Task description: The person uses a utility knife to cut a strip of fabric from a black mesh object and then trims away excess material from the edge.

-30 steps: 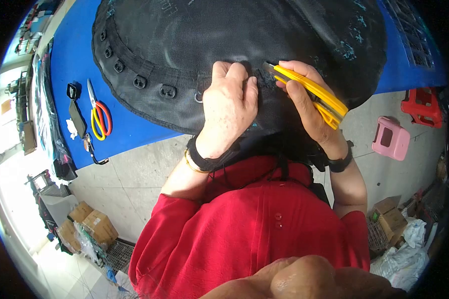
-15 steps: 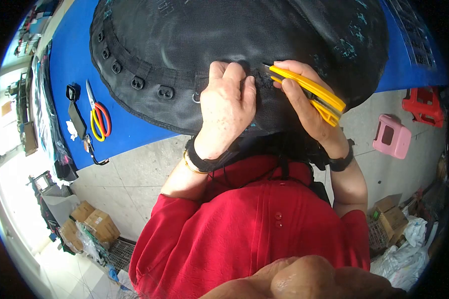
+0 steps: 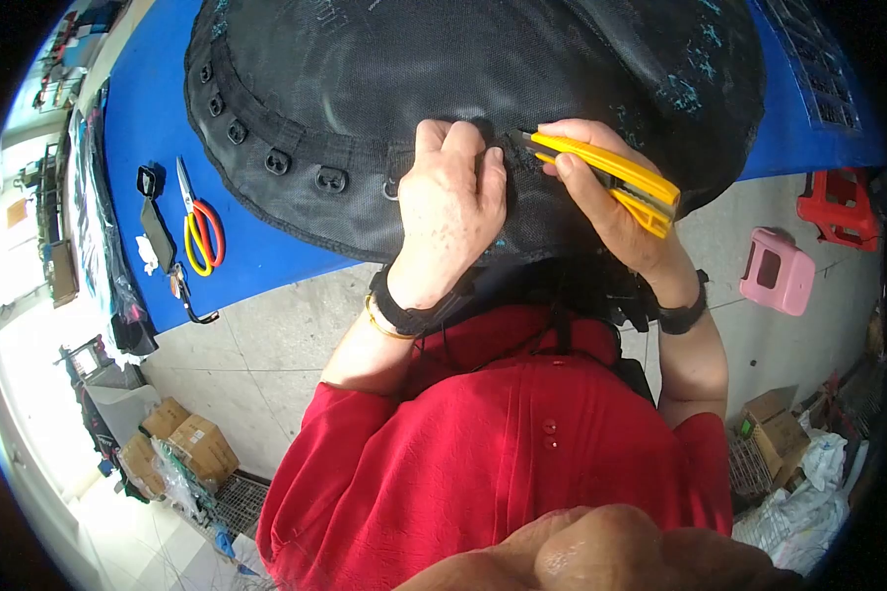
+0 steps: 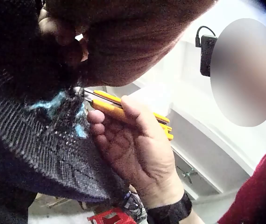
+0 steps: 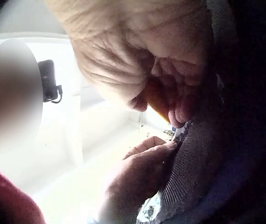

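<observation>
A large rounded piece of black mesh fabric (image 3: 404,89) lies in front of me, with black plastic fittings (image 3: 330,178) along its near left edge and a metal ring (image 3: 391,188) beside my left hand. My left hand (image 3: 448,202) grips the fabric near its front edge, fingertips hidden in the head view. Yellow-handled thread snips (image 3: 621,175) are held in my right hand (image 3: 611,212), between thumb and fingers. Their blades point left, right at the fabric beside my left fingers. Loose blue threads (image 4: 49,106) show near the blade tips in the left wrist view.
Scissors with red and yellow handles (image 3: 202,236) lie on the blue table (image 3: 256,291) at left, beside a dark strap (image 3: 156,231). Past the table's right edge stand a pink stool (image 3: 777,271) and a red stool (image 3: 838,210). Cardboard boxes (image 3: 202,445) sit on the floor.
My right hand and the snips' handles have shifted slightly left and tilted, blades staying at the same spot. The left hand keeps its place on the fabric. The head view has shifted a little.
</observation>
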A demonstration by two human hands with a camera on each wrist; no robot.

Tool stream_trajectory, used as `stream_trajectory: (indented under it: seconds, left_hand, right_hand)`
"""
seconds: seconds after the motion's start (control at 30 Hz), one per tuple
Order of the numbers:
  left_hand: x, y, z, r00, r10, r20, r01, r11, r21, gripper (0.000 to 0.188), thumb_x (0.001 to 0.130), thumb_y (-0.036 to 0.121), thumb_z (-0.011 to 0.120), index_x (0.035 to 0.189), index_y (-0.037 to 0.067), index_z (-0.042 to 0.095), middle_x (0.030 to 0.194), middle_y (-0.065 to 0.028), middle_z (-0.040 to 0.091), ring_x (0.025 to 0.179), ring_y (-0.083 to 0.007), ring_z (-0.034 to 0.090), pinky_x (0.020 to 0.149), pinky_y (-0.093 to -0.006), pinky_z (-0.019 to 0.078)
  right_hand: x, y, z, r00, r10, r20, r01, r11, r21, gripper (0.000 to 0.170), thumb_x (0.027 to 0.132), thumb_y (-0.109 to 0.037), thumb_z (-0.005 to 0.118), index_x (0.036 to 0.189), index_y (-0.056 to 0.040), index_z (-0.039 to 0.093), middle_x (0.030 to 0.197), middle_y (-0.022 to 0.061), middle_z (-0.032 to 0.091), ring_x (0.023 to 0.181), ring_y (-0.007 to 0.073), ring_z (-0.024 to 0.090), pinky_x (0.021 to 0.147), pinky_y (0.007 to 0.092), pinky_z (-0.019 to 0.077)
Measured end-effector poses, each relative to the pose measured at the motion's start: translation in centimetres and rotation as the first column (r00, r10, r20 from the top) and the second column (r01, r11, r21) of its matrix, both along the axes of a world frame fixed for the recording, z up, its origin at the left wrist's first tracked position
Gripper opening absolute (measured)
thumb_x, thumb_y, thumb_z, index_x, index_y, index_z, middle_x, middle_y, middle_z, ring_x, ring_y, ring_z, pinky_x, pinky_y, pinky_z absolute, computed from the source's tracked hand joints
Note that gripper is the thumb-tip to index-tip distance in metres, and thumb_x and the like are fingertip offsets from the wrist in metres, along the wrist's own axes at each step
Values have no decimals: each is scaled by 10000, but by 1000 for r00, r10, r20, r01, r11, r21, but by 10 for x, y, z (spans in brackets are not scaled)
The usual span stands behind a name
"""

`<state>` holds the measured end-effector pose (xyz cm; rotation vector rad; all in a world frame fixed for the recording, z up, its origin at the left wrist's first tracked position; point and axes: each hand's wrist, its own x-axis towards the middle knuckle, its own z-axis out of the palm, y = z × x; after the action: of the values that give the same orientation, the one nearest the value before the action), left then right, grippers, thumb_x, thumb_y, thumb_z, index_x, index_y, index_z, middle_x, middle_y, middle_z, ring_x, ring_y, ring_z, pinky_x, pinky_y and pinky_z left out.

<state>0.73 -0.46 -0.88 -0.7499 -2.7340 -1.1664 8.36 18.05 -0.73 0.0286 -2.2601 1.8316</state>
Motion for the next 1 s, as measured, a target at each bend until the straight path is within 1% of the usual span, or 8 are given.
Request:
stream_trajectory:
  seconds: [0.27,0.37,0.47,0.57,0.67,0.77,0.87,1.0]
  left_hand:
    - [0,0,1,1000,7,13,-7,1000,-14,172,922,152,726,944,16,623,957,-190,627,815,-405,674,720,-458,556]
    - [0,0,0,1000,13,9,-13,1000,-13,173,921,154,727,941,14,626,949,-189,625,808,-401,671,715,-456,555]
    - [0,1,1,1000,23,13,-23,1000,-8,182,920,160,736,932,13,630,939,-188,624,800,-397,667,709,-455,553]
    - [0,1,1,1000,24,10,-24,1000,-10,194,921,169,750,919,15,632,931,-187,624,797,-394,666,704,-455,550]
    - [-1,0,-1,1000,14,-9,-14,1000,-11,198,923,171,759,909,20,632,924,-187,624,798,-393,667,702,-456,549]
    - [-1,1,-2,1000,7,-28,-8,1000,-13,190,922,163,759,907,24,631,923,-186,625,798,-392,668,702,-455,551]
    - [-1,1,-2,1000,7,-20,-7,1000,-8,179,920,152,756,906,27,629,927,-185,626,800,-394,669,705,-455,553]
    - [0,1,-1,1000,15,5,-15,1000,-2,168,921,144,750,906,31,626,936,-185,626,800,-395,671,710,-455,556]
  right_hand:
    - [4,7,-3,1000,24,15,-24,1000,-1,228,1048,-154,643,1217,-2,646,1098,77,690,1006,140,656,907,290,528]
    - [8,11,4,995,31,91,-32,999,16,216,1046,-152,639,1207,-8,651,1096,71,686,997,136,652,899,287,523]
    - [10,13,4,995,32,94,-34,999,16,211,1049,-160,630,1200,-15,656,1093,64,685,981,130,650,884,286,521]
    - [11,13,3,994,27,104,-29,999,14,218,1055,-172,625,1209,-20,654,1085,57,684,974,129,650,877,287,521]
    - [10,14,7,995,24,96,-30,998,59,235,1063,-188,618,1225,-20,648,1095,55,683,976,120,647,877,282,521]
    - [9,10,-2,999,-21,35,22,1000,-15,233,1068,-177,613,1240,-23,646,1115,54,682,979,106,647,875,273,530]
    - [6,2,5,998,-47,38,50,995,-90,221,1070,-155,611,1243,-23,650,1123,51,682,985,92,649,874,265,540]
    - [1,-2,3,998,-57,20,58,994,-89,220,1066,-138,617,1249,-22,651,1111,46,686,988,92,654,870,261,546]
